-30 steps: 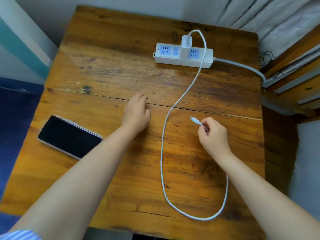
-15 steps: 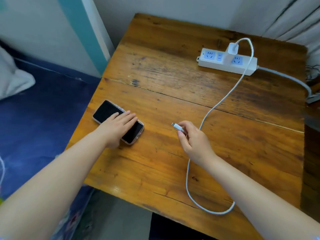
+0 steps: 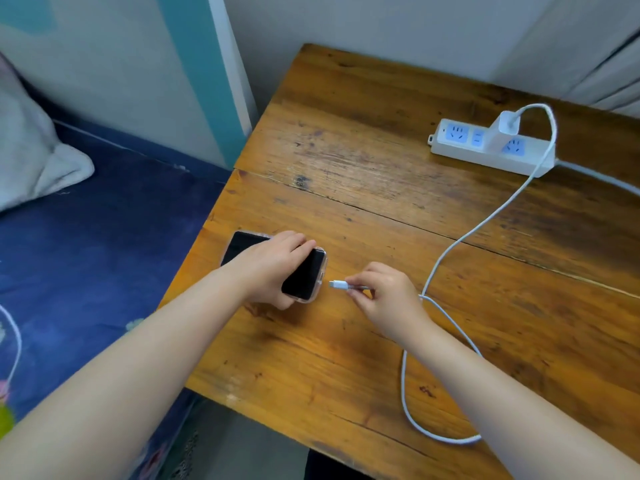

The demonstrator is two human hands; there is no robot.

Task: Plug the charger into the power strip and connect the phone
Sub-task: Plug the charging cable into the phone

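Observation:
A black phone in a clear case lies near the left edge of the wooden table. My left hand grips it across the middle, fingers over its far side. My right hand pinches the white cable plug, whose tip points at the phone's right end with a small gap between them. The white cable loops over the table up to the white charger, which sits plugged in the white power strip at the back right.
A bed with a dark blue patterned sheet and a pale pillow lies left of the table. A wall stands behind. The strip's grey cord runs off to the right. A gap to the floor shows below the table's front edge.
My left hand went from the table's middle to the phone and closed around it. My right hand carried the plug leftward to just short of the phone's end. The view swung left.

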